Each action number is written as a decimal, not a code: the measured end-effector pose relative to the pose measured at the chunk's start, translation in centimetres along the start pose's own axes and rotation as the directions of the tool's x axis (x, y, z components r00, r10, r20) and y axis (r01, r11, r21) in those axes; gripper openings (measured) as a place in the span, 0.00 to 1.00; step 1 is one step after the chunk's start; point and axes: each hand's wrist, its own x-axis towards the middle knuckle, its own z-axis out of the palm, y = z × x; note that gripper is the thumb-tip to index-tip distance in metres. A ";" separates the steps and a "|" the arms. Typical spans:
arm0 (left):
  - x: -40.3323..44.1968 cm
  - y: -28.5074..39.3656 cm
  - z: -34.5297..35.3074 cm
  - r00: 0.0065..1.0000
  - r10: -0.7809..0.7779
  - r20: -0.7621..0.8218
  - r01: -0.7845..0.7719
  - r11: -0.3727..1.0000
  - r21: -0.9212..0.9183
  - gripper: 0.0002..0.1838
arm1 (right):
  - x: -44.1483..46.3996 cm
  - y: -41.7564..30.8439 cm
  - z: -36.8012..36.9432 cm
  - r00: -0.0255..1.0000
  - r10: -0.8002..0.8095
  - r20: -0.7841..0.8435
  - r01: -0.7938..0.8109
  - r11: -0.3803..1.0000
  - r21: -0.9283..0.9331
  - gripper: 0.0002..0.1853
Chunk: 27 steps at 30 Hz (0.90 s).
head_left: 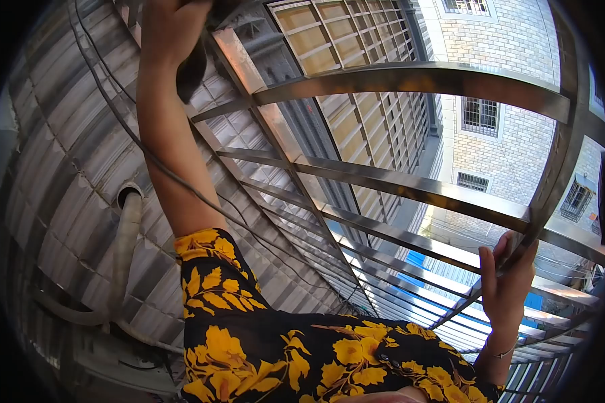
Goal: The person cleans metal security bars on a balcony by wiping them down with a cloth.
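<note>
My left hand [173,30] is raised at the top left, partly cut off by the frame edge. Its fingers look curled beside a dark object [193,70], whose kind I cannot make out; part of it shows behind my wrist. At the right, my right hand [509,285] is closed round a metal bar [538,208] of the window grille, thumb on the near side. Flat shiny crossbars [410,181] of the grille run between my two hands. Both arms are stretched away from my body.
A tiled wall [67,181] stands at the left, with a pipe [129,235] coming from a hole. Loose black cables [165,168] hang across my left forearm. Beyond the grille are a brick building [504,40] and a barred window [346,50].
</note>
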 end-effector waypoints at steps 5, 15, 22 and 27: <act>-6.8 -3.6 -0.7 0.820 -0.571 0.022 0.429 0.590 -0.684 0.16 | 0.4 -0.3 -0.4 0.997 -0.075 0.019 0.077 0.994 -0.074 0.25; -6.5 3.6 2.3 0.867 0.407 -0.286 -0.299 0.886 0.354 0.19 | 0.0 -0.1 -0.1 0.997 -0.079 -0.019 0.078 0.994 -0.072 0.26; -16.9 -0.5 3.0 0.952 0.255 -0.169 -0.249 0.967 0.054 0.17 | -1.1 1.0 0.7 0.999 0.022 -0.023 -0.020 0.997 0.070 0.25; -16.7 -0.4 2.3 0.910 0.411 -0.048 -0.401 0.905 0.142 0.22 | -0.9 1.0 0.9 0.993 0.121 0.000 -0.120 0.984 0.128 0.39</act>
